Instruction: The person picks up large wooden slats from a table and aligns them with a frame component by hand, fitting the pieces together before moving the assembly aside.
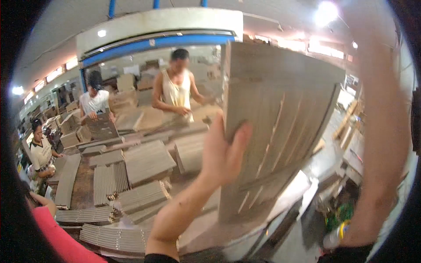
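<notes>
A large brown-grey wooden panel (285, 87) stands upright in front of me, with pale streaks running along its face. My left hand (223, 151) grips its left edge, thumb on the near face and the other fingers mostly hidden behind. On the right, my right arm (381, 131) reaches up past the panel, apart from it in the picture. The right hand is smeared at the upper rim, so its fingers cannot be made out. Below and left of the panel, stacks of slatted wooden pieces (114, 236) lie on the worktable (83, 188).
Flat boards (149, 162) and a bundle of strips (109, 182) lie on the table. Across it work a person in a pale sleeveless top (175, 87) and another holding a board (103, 125). A third person (41, 151) is farther left; a red sleeve (57, 236) is close by.
</notes>
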The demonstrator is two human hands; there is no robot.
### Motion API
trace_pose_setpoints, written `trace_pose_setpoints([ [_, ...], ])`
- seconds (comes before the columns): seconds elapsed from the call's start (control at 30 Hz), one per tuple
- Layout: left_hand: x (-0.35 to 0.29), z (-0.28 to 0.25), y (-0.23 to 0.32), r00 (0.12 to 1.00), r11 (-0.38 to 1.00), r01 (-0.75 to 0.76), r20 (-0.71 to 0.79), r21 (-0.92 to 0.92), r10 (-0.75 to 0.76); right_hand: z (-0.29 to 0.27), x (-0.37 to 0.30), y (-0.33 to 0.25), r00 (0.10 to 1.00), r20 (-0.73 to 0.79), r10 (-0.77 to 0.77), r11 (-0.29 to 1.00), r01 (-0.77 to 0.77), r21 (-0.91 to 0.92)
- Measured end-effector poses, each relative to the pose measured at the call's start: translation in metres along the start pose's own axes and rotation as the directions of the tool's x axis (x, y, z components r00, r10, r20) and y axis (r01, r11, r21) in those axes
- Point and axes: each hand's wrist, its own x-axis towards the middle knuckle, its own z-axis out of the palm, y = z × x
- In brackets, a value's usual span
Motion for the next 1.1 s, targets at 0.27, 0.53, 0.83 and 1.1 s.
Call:
trace_pose_setpoints([
  [0.27, 0.007, 0.005, -0.004, 1.000, 1.000, 0.000, -0.004, -0.004, 0.000, 0.019, 0.035, 0.003, 0.975, 0.097, 0.199, 0.980, -0.195, -0.047],
  [0.53, -0.006, 0.009, 0.003, 1.000, 0.973, 0.021, -0.006, -0.230, -0.023, -0.035, -0.006, 0.022, 0.961, -0.238, 0.141, 0.990, -0.144, 0.002],
  [0.83, -0.008, 0.006, -0.002, 1.000, 0.997, -0.010, -0.019, -0.072, 0.009, -0.116, -0.062, 0.123, 0.919, -0.335, 0.206, 0.939, -0.282, -0.196],
  [1.1, -0.027, 0.000, -0.009, 0.989, 0.989, 0.126, -0.091, 0.073, -0.120, -0.069, -0.018, 0.211, 0.981, -0.002, 0.192, 0.948, -0.186, -0.258],
])
